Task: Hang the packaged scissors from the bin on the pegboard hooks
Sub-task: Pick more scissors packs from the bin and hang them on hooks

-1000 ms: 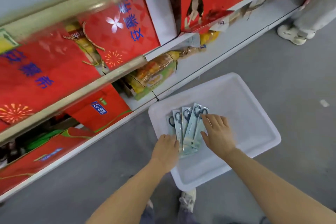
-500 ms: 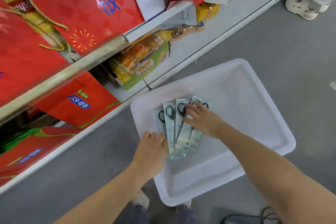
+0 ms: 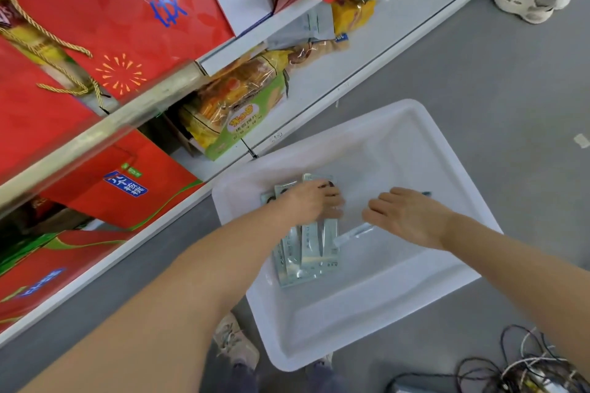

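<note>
Three scissor packs (image 3: 308, 249) are fanned in a white bin (image 3: 367, 306) on the floor; a fourth pack (image 3: 352, 233) is drawn off to their right. Red gift boxes (image 3: 105, 25) and snack bags (image 3: 236, 112) are shelved beside the bin, cables (image 3: 526, 367) near its corner. The fan is pressed by the left hand (image 3: 308, 201), fingers flat. The fourth pack is held under the right hand (image 3: 405, 217), fingers loosely bent; grip cannot be told.

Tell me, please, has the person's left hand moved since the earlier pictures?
Yes. The left hand has moved from the near left rim of the white plastic bin inward, onto the fanned stack of packaged scissors.
</note>
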